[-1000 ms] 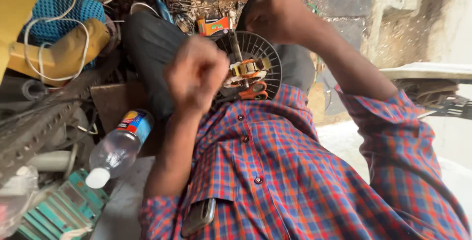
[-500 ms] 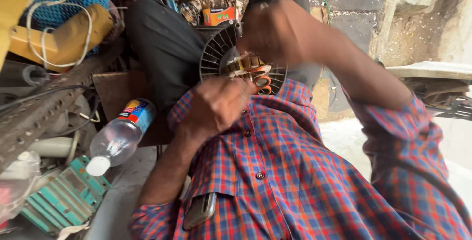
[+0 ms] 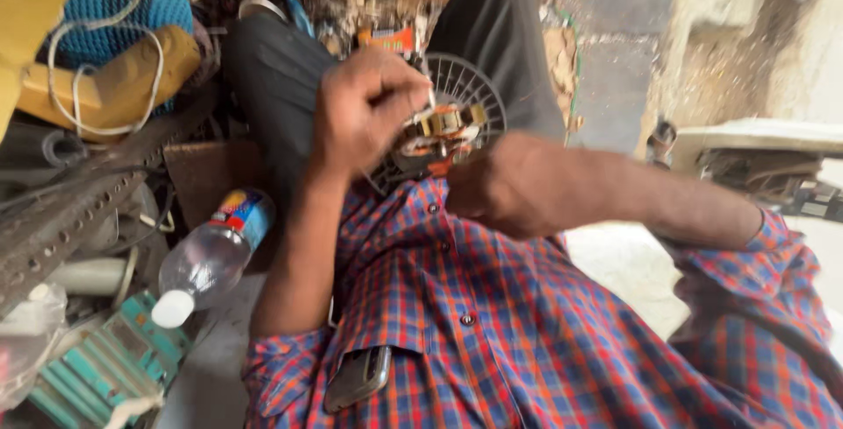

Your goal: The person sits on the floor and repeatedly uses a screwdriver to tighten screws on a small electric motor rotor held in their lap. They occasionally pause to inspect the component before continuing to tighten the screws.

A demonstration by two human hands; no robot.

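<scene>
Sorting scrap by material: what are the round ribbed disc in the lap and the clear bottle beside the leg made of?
Round dark ribbed disc: probably moulded plastic, matte thin spokes; metal possible. Clear bottle with white cap: plastic, thin transparent glossy wall.

Fan motor in a grey ribbed housing (image 3: 470, 95)
Round, spoked housing lies mid-scene on the lap, face up — copper-wound motor core (image 3: 443, 126) at its centre, partly hidden.

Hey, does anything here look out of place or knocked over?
A clear plastic bottle lies on its side among the clutter by the person's left arm. A phone pokes partway out of the checked shirt's pocket.
</scene>
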